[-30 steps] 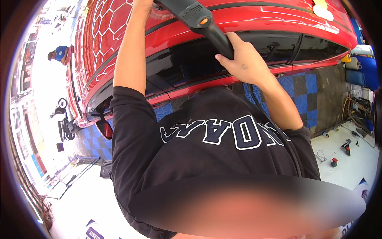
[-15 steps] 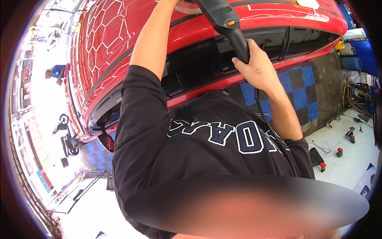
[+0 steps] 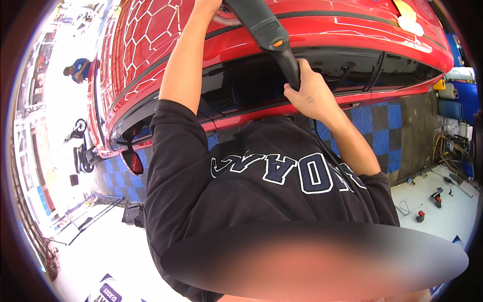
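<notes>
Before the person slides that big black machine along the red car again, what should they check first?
1. Right hand wrapped around the black polishing machine's handle: ok.
2. Left hand up at the machine's head: mostly cut off at the top edge, cannot tell.
3. Pad flat on the glossy red car roof: cannot tell, hidden.
4. Black power cord away from the pad: ok, it hangs down by the chest.
5. Yellow pad lying on the roof, clear of the machine: ok.
</notes>
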`<state>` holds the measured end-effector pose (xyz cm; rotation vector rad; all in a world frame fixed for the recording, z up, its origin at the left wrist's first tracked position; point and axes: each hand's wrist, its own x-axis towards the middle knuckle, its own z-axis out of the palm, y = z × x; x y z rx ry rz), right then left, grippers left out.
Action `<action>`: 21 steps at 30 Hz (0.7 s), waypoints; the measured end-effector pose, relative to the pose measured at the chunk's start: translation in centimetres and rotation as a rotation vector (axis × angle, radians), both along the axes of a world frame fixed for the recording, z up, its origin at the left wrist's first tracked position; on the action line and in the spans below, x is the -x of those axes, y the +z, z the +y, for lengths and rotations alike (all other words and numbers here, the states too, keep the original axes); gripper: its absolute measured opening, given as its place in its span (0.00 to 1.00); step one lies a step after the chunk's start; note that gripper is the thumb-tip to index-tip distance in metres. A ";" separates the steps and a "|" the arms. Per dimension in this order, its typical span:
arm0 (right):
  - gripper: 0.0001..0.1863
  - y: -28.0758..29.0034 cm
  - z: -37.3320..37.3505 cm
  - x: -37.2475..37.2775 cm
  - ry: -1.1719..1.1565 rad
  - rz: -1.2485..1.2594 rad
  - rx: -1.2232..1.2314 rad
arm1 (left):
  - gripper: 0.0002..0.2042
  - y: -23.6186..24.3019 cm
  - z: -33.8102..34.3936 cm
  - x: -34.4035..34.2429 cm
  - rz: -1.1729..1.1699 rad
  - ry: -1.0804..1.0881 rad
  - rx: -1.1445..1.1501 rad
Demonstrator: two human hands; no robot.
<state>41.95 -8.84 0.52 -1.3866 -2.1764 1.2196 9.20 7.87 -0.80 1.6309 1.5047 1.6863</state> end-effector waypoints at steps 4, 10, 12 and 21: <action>0.25 -0.5 -0.5 2.5 0.082 -0.031 0.006 | 0.43 -1.1 -2.9 4.4 0.006 0.055 -0.027; 0.28 -2.0 -1.1 5.0 0.151 -0.019 -0.008 | 0.43 -1.0 -6.9 7.8 -0.069 0.042 -0.044; 0.28 -2.4 -1.3 5.4 0.162 -0.011 -0.025 | 0.43 -0.9 -7.3 7.8 -0.116 0.046 -0.048; 0.26 -2.9 -2.1 3.0 0.030 0.007 0.011 | 0.44 -2.0 -2.8 4.7 0.017 -0.061 -0.084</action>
